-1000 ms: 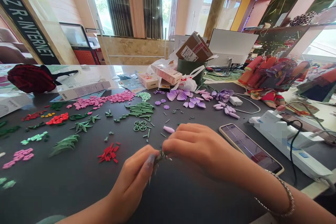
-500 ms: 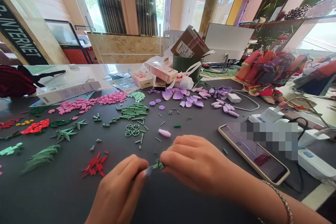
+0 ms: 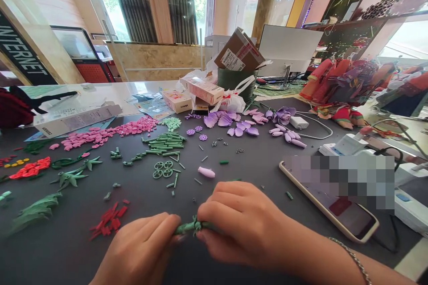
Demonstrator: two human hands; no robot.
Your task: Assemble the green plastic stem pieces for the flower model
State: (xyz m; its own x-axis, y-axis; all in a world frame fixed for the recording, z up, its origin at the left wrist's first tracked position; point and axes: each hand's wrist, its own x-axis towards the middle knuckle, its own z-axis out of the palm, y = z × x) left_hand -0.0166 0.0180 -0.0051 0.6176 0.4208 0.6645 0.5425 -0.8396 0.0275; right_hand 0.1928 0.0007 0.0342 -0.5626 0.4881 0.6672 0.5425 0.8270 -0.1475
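Observation:
Between my two hands, just above the dark table, runs a green plastic stem piece (image 3: 186, 228) with a small leafy joint near its middle. My left hand (image 3: 143, 242) pinches its left end, and my right hand (image 3: 237, 225) wraps round the right part, hiding most of it. Beyond my fingers lies a pink bud-shaped piece (image 3: 206, 172). Farther back sit green wheel-like rings (image 3: 162, 169) and a pile of green stem tubes (image 3: 167, 141). Left of my left hand is a heap of red pieces (image 3: 109, 220).
A phone (image 3: 329, 200) lies right of my right forearm, beside a power strip (image 3: 411, 213) with chargers. Pink pieces (image 3: 110, 133), purple petals (image 3: 230, 120) and green leaves (image 3: 36, 209) spread over the table. Boxes (image 3: 177, 100) and a dark green bin (image 3: 234, 82) stand behind.
The green stem now shows longer between my hands, and my hands sit slightly lower and farther apart. The view has shifted a little.

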